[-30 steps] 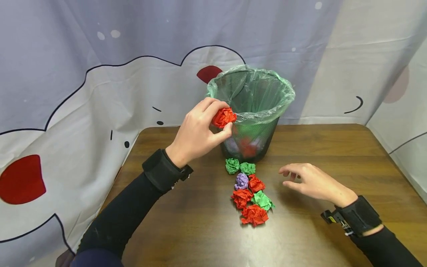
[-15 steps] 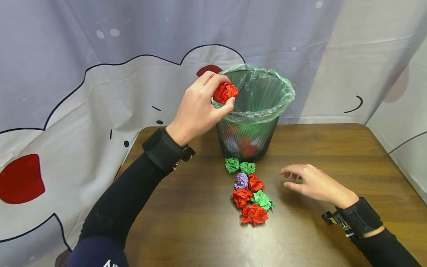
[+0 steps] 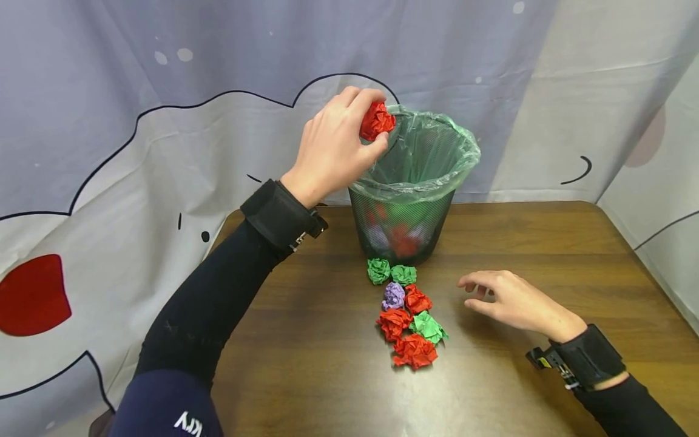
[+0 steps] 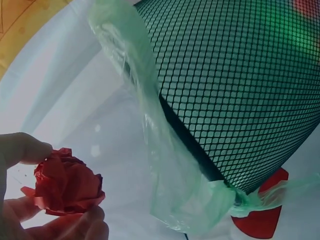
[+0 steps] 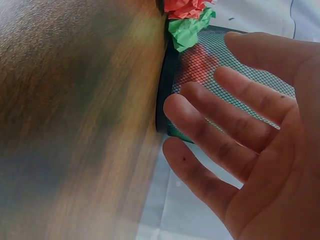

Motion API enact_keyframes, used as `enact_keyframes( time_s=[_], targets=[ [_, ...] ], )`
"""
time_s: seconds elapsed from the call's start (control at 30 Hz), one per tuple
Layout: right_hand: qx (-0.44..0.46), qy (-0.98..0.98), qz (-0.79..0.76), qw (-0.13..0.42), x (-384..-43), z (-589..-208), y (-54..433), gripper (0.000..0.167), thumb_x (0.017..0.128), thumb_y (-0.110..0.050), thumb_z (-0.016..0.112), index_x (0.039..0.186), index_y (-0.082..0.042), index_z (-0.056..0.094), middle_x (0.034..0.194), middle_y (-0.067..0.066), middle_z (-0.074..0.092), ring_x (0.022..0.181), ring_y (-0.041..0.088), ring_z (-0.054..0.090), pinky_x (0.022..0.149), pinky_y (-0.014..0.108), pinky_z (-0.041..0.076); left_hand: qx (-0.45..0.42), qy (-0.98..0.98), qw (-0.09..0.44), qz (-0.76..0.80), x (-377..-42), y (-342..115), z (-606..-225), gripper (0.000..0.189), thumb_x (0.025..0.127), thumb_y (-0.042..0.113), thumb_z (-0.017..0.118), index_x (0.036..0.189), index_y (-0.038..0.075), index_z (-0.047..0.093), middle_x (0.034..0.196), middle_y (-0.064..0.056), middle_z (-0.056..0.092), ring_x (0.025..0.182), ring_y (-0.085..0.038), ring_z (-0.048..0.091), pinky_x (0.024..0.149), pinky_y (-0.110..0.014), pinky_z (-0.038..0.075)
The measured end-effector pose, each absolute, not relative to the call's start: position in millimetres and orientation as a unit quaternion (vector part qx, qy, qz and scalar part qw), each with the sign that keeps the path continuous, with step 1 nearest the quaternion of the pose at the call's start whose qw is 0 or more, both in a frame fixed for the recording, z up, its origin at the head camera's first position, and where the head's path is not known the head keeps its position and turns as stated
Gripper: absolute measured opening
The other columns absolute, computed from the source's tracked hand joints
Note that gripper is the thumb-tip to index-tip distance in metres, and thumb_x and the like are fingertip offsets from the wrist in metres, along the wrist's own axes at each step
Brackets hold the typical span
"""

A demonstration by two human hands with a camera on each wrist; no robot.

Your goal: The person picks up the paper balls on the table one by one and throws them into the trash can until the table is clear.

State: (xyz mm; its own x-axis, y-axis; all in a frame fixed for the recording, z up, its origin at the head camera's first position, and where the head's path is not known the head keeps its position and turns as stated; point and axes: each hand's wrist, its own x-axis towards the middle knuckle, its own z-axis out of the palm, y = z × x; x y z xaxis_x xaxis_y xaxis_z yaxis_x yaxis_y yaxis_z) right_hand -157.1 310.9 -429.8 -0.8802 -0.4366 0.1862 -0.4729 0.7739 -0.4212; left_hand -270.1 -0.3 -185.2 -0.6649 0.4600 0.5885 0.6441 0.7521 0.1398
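Note:
My left hand (image 3: 335, 142) pinches a crumpled red paper ball (image 3: 377, 121) at the left rim of a black mesh bin (image 3: 404, 227). A green plastic bag (image 3: 461, 173) lines the bin and folds over its rim. In the left wrist view, thumb and fingers hold the red paper ball (image 4: 67, 182) beside the bag's edge (image 4: 172, 185). Over the table's right side, my right hand (image 3: 510, 303) holds nothing, its fingers loosely bent. The right wrist view shows that palm (image 5: 270, 165) with fingers spread.
Several crumpled paper balls lie in front of the bin: green ones (image 3: 404, 275), a purple one (image 3: 394, 296) and red ones (image 3: 415, 352). Red and purple shapes show through the mesh. A printed curtain (image 3: 218, 152) hangs behind the wooden table (image 3: 306, 364).
My left hand has risen with the red paper ball, from in front of the bin's left side up to rim height. The right hand has stayed almost still.

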Motion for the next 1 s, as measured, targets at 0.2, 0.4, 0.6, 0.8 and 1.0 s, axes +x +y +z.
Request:
enact_keyframes(
  time_s=[0.2, 0.4, 0.6, 0.8, 1.0],
  targets=[
    [0.240, -0.941, 0.237, 0.040, -157, -430, 311, 0.031, 0.088, -0.020, 0.077, 0.118, -0.014, 0.071, 0.107, -0.003, 0.073, 0.085, 0.008, 0.063, 0.074, 0.032, 0.054, -0.286, -0.914, 0.244, -0.151, -280, 6, -176, 0.048, 0.093, 0.034, 0.060, 0.140, 0.026, 0.055, 0.131, 0.003, 0.058, 0.104, -0.018, 0.060, 0.079, -0.036, 0.052],
    [0.239, -0.939, 0.244, 0.035, -157, -432, 310, 0.032, 0.088, -0.020, 0.077, 0.118, -0.014, 0.071, 0.107, -0.003, 0.073, 0.085, 0.007, 0.063, 0.075, 0.033, 0.054, -0.272, -0.929, 0.208, -0.140, -291, 6, -178, 0.054, 0.094, 0.034, 0.058, 0.146, 0.027, 0.049, 0.144, 0.003, 0.052, 0.093, -0.024, 0.063, 0.073, -0.038, 0.051],
    [0.236, -0.939, 0.247, 0.029, -155, -434, 310, 0.032, 0.088, -0.021, 0.077, 0.118, -0.014, 0.071, 0.107, -0.003, 0.073, 0.085, 0.007, 0.063, 0.075, 0.035, 0.055, -0.264, -0.934, 0.195, -0.139, -294, 3, -184, 0.046, 0.095, 0.037, 0.059, 0.138, 0.023, 0.056, 0.137, 0.002, 0.057, 0.087, -0.024, 0.061, 0.071, -0.038, 0.049],
    [0.230, -0.941, 0.247, 0.019, -153, -434, 312, 0.032, 0.089, -0.022, 0.076, 0.120, -0.014, 0.070, 0.109, -0.003, 0.073, 0.086, 0.008, 0.063, 0.076, 0.036, 0.055, -0.266, -0.934, 0.191, -0.140, -291, -1, -191, 0.039, 0.096, 0.038, 0.057, 0.131, 0.022, 0.060, 0.123, 0.004, 0.062, 0.099, -0.019, 0.061, 0.077, -0.038, 0.049],
    [0.231, -0.941, 0.247, 0.024, -152, -435, 311, 0.032, 0.089, -0.021, 0.076, 0.119, -0.014, 0.071, 0.108, -0.003, 0.073, 0.085, 0.007, 0.063, 0.076, 0.035, 0.055, -0.272, -0.929, 0.206, -0.144, -288, -9, -202, 0.031, 0.095, 0.037, 0.058, 0.121, 0.021, 0.064, 0.114, 0.005, 0.064, 0.108, -0.016, 0.059, 0.079, -0.040, 0.050]
  ],
)
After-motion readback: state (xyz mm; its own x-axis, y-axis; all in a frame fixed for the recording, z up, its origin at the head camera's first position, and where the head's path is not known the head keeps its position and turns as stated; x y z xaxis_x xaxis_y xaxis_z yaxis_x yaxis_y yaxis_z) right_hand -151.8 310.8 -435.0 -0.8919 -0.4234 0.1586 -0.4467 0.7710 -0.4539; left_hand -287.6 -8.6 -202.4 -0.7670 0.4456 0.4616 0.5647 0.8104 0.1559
